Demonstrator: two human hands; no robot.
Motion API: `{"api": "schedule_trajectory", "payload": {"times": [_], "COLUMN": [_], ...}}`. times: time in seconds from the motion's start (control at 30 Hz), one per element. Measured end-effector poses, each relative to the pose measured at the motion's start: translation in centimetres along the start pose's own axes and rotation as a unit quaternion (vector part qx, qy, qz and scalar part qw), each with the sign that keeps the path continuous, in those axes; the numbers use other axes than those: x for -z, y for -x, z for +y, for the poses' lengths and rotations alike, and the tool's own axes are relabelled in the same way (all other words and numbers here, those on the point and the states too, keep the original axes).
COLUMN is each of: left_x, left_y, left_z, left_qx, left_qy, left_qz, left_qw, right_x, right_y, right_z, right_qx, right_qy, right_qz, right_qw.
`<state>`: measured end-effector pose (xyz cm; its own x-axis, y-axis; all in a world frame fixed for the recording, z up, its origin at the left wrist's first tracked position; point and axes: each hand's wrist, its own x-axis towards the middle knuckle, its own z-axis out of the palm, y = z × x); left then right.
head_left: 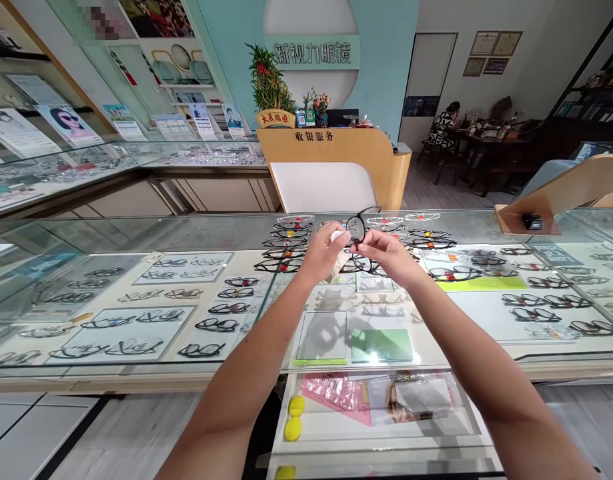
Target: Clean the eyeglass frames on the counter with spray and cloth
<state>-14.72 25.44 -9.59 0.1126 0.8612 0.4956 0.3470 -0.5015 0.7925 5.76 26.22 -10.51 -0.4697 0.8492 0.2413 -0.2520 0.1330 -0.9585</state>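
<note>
Okay, I've got the left hand [324, 251] clutching a white cloth [337, 268] just beside the black glasses [356, 229], right hand [387, 255] pinching their rim, up over the glass counter [221, 231] near its far edge. Looks like a half-done wipe; can't tell how much is left.

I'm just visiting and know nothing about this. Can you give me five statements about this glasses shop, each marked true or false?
1. The left hand holds a pale cloth. True.
2. The right hand lies flat on the glass counter. False: it holds black-framed glasses above it.
3. A leafy plant stands on the wooden desk. True.
4. The green rectangle is left of the pale panel. False: it is to the right.
5. A person is in the background. True.
</note>
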Motion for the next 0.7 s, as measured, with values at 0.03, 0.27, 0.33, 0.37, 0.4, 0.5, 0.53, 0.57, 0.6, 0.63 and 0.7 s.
{"api": "schedule_trajectory", "payload": {"times": [0.03, 0.27, 0.33, 0.37, 0.4, 0.5, 0.53, 0.57, 0.6, 0.63, 0.7], "left_x": [0.0, 0.2, -0.1, -0.2, -0.4, -0.7, -0.7, -0.6, -0.4, 0.0, 1.1], "left_y": [0.0, 0.3, 0.4, 0.4, 0.5, 0.6, 0.6, 0.6, 0.5, 0.3, -0.4], "left_z": [0.0, 0.2, 0.2, 0.1, 0.1, 0.1, 0.1, 0.0, -0.1, -0.3, -1.4], "left_qx": [-0.003, 0.001, -0.01, -0.017, -0.026, -0.043, -0.042, -0.035, -0.026, -0.015, 0.009], "left_qy": [0.0, 0.023, 0.001, -0.016, -0.037, -0.076, -0.069, -0.052, -0.029, -0.004, 0.033], "left_qz": [0.0, -0.03, -0.048, -0.058, -0.067, -0.084, -0.085, -0.081, -0.07, -0.051, 0.013], "left_qw": [1.0, 0.999, 0.999, 0.998, 0.997, 0.993, 0.993, 0.995, 0.997, 0.999, 0.999], "right_x": [0.0, 0.3, 0.4, 0.4, 0.5, 0.5, 0.5, 0.5, 0.5, 0.6, 0.9], "right_y": [0.0, -0.2, -0.3, -0.4, -0.4, -0.4, -0.5, -0.5, -0.5, -0.5, -0.6], "right_z": [0.0, -0.5, -0.7, -0.7, -0.7, -0.7, -0.6, -0.6, -0.5, -0.5, -0.4], "right_qx": [0.0, 0.014, 0.017, 0.018, 0.018, 0.016, 0.016, 0.014, 0.013, 0.011, 0.008], "right_qy": [-0.002, -0.098, -0.125, -0.134, -0.139, -0.143, -0.145, -0.15, -0.157, -0.165, -0.182], "right_qz": [-0.002, 0.028, 0.045, 0.05, 0.053, 0.049, 0.048, 0.047, 0.048, 0.05, 0.055], "right_qw": [1.0, 0.995, 0.991, 0.99, 0.989, 0.988, 0.988, 0.987, 0.986, 0.985, 0.982]}}
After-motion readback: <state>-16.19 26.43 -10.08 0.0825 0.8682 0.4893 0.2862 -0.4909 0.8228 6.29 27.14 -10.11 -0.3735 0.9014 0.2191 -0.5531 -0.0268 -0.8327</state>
